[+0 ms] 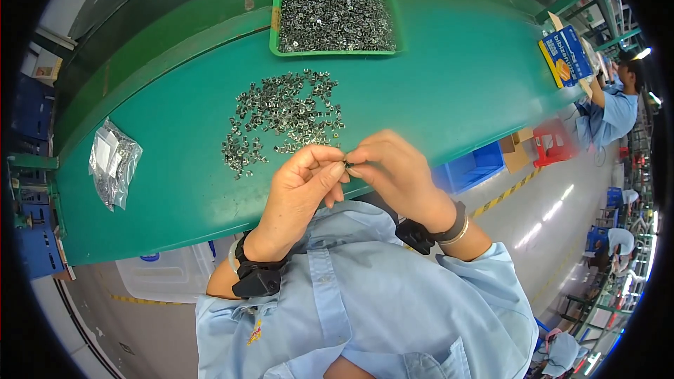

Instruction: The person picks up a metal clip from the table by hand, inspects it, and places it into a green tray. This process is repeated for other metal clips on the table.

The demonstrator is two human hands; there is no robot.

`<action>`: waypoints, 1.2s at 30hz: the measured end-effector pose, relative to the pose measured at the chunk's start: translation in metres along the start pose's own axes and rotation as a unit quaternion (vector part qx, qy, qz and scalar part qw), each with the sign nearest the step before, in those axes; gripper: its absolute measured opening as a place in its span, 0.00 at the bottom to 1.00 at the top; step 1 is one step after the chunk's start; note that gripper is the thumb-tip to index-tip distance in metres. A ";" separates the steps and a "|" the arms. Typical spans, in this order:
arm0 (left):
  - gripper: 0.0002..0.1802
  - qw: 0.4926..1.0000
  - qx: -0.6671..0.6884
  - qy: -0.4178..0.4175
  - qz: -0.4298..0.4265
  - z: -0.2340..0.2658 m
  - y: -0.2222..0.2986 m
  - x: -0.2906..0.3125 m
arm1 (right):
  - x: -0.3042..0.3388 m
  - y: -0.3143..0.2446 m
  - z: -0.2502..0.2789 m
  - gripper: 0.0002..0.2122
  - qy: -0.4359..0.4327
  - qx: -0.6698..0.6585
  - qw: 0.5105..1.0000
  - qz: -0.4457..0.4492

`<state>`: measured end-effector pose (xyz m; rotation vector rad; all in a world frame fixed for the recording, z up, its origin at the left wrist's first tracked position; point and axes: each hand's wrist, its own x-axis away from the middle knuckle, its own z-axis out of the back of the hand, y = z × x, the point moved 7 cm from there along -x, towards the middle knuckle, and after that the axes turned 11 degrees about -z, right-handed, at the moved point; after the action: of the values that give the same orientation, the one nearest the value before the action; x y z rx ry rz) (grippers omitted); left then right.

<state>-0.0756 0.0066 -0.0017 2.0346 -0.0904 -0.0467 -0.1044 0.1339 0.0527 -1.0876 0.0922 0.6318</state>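
Note:
My left hand and my right hand meet above the near edge of the green table. Thumb and fingers of both are pinched around one small dark metal part, mostly hidden by the fingertips. Just beyond them lies a loose spread of small shiny metal pieces, one layer to a few deep. Farther back, a green tray is filled with many more small metal pieces.
At the left lies a clear plastic bag with metal pieces and a white label. A blue and yellow box stands at the right end of the green table. Below are a blue bin and a clear plastic box. A co-worker sits at right.

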 end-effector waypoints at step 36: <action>0.10 0.986 0.162 -0.034 0.013 -0.016 -0.007 0.009 | 0.016 -0.007 0.001 0.11 0.066 -0.027 0.997 0.035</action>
<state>-0.0654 0.0234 -0.0006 2.3562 -0.1782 -0.0895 -0.0873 0.1394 0.0528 -1.1823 0.2295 0.6288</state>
